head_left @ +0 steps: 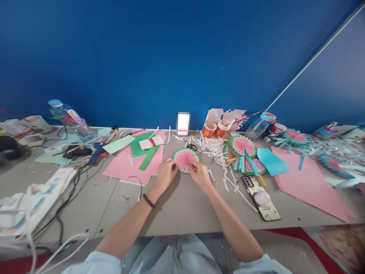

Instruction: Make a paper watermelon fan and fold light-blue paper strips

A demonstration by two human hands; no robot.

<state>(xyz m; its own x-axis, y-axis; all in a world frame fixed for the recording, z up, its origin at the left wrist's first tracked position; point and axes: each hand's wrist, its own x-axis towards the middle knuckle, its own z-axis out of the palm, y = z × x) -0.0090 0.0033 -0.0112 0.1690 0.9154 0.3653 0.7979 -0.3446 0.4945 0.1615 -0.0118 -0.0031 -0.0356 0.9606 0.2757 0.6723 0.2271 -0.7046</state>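
Note:
A round pleated paper fan [186, 156], pink with a green and white scalloped rim, is between my two hands over the middle of the desk. My left hand [165, 176] is closed at its lower left edge, fingers pinching the paper. On the other side my right hand [201, 175] is closed too, its fingertips against the lower right part of the pleats. The hands cover the fan's side edges, so the exact grip is partly hidden. Just behind the fan lie scissors [191, 146]. Left of it, green paper [137, 148] rests on a pink sheet [118, 167].
White paper strips [211, 146] lie heaped behind my right hand. Finished fans [242, 146], blue paper [273, 161] and a phone [264, 201] are to the right. Paper cups [209, 130] stand at the back. A power strip [49, 196], cables and a glue gun [97, 153] occupy the left.

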